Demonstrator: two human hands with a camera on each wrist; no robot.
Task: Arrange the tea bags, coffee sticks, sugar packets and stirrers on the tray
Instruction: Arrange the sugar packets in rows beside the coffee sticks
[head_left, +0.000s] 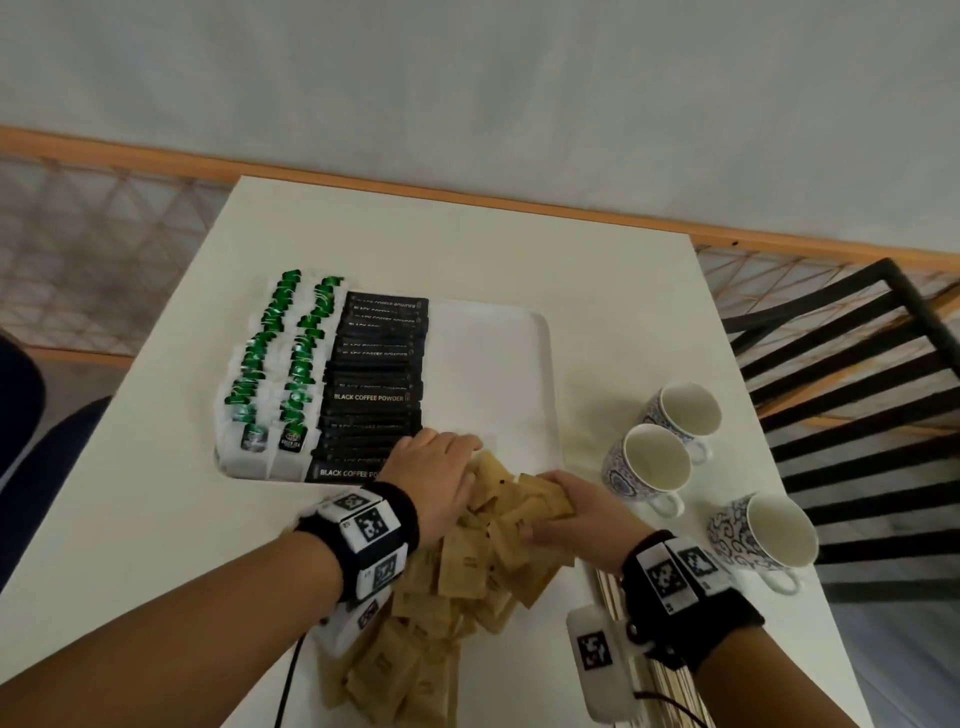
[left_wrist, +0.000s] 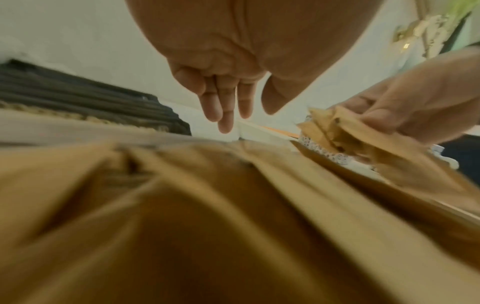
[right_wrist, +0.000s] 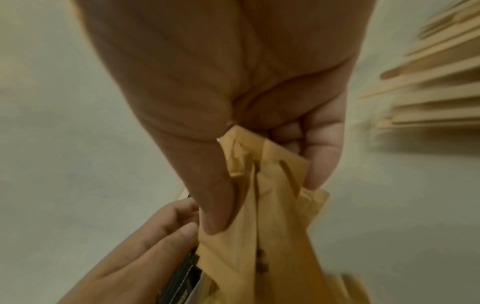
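Observation:
A white tray (head_left: 493, 364) holds two columns of green tea bags (head_left: 280, 364) and a column of black coffee sticks (head_left: 374, 384); its right part is bare. A heap of brown sugar packets (head_left: 452, 597) lies on the table in front of the tray. My right hand (head_left: 571, 506) grips a bunch of sugar packets (right_wrist: 272, 236) between thumb and curled fingers, just above the heap. My left hand (head_left: 441, 462) hovers over the tray's front edge beside that bunch, its fingers (left_wrist: 223, 107) straight and holding nothing. Wooden stirrers (head_left: 610, 587) lie partly hidden under my right wrist.
Three patterned cups (head_left: 649, 462) stand on the table right of the tray. A black slatted chair (head_left: 857, 389) is beyond the table's right edge. The table's far side runs along a wall.

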